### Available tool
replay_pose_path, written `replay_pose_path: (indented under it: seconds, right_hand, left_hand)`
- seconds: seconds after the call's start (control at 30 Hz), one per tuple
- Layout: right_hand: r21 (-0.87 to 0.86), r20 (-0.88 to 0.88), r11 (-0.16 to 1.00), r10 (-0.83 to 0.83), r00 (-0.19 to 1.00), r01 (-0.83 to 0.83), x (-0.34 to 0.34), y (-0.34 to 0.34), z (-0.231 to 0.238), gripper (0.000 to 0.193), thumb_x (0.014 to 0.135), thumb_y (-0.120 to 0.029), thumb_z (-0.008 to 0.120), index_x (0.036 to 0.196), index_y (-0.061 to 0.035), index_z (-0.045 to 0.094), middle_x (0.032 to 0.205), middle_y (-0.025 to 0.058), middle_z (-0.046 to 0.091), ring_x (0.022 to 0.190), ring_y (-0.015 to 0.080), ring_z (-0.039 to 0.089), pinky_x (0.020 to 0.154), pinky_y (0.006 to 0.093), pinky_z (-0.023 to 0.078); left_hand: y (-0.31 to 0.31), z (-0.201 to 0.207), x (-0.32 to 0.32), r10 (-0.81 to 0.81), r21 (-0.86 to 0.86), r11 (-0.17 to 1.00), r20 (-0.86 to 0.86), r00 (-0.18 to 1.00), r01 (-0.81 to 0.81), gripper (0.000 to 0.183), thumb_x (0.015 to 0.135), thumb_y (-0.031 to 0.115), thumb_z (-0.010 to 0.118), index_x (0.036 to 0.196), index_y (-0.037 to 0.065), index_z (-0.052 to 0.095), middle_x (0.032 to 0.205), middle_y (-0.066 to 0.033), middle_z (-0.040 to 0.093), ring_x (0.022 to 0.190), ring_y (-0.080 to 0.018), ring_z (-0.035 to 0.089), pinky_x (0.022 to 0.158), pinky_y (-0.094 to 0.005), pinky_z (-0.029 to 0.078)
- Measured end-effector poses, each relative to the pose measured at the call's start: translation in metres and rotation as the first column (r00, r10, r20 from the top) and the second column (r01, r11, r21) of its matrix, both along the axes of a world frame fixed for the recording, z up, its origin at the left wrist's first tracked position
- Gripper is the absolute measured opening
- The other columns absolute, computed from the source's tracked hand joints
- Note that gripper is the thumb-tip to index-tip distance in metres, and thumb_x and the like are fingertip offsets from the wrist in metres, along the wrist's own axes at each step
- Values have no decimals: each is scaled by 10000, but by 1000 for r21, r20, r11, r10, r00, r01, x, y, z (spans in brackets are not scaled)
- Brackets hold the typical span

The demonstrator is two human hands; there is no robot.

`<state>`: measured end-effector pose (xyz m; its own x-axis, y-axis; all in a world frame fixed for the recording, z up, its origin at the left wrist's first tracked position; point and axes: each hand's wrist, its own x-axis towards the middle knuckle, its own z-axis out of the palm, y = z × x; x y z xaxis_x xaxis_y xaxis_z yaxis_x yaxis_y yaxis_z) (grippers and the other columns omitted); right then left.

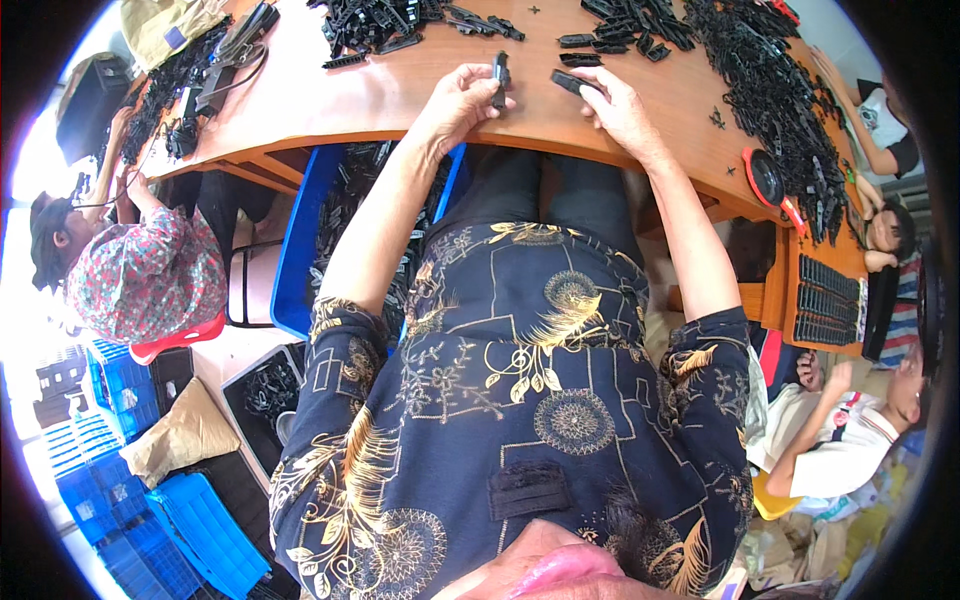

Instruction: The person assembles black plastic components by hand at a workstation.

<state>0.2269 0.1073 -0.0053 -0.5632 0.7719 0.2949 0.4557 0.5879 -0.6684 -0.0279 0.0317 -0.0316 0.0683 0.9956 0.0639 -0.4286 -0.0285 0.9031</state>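
Note:
My left hand [462, 103] is closed around a small black plastic part [500, 78], held upright between thumb and fingers over the table's near edge. To its right, my right hand [617, 108] pinches another black plastic part [573, 84], which lies tilted in the fingers. The two parts are apart from each other. Just beyond my right hand, a few loose black parts [580, 60] rest on the wooden table [460, 60]. Their exact kind is too small to make out.
Heaps of black parts [370, 22] cover the table's far side, with a larger heap [765, 110] at right. A red-and-black round tape roll [765, 177] lies near the right edge. Below the table stands a blue crate [300, 240]. People sit at left [150, 260] and right [840, 430].

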Motion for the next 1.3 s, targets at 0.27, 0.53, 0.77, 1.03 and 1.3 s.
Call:
replay_pose_path:
  seconds: [0.27,0.53,0.77,1.03,1.3]
  right_hand:
    - [-45,-143,958,275,951,-284,-22,-49,36,261,935,-95,541,1190,-64,591,894,6,591,728,59,556,677,206,485]
    - [346,-120,935,127,985,-79,-39,-67,14,213,882,-67,585,1092,-41,615,839,118,571,748,262,602,683,319,493]
    - [-2,-414,994,-98,905,107,-57,-72,-4,180,874,-86,592,1038,-14,610,848,134,628,834,248,645,733,333,514]
    - [-165,-266,984,-102,959,59,-42,-58,5,388,879,-223,640,1170,20,563,1043,144,641,955,223,622,877,321,486]
    - [-434,-210,901,-137,968,34,-48,-34,-6,376,845,-321,681,1015,12,644,899,118,674,822,162,617,749,303,497]
  left_hand:
    - [-6,16,8,-197,-103,973,90,976,206,247,923,161,595,1102,-9,583,949,-42,618,731,-134,588,711,-250,522]
    - [-18,30,11,-158,-125,981,-52,986,150,288,921,237,607,1090,3,603,877,-20,614,710,-80,526,676,-218,474]
    - [-27,13,67,166,78,979,220,961,-187,335,881,206,665,1152,28,582,986,-13,610,757,-77,529,686,-222,452]
    - [-21,15,60,266,37,963,-17,964,-265,292,856,181,690,1080,17,599,936,-34,664,781,-77,583,713,-211,481]
    - [0,15,52,285,91,957,-134,949,-275,191,849,189,691,961,49,625,859,-15,639,742,-74,556,699,-222,443]
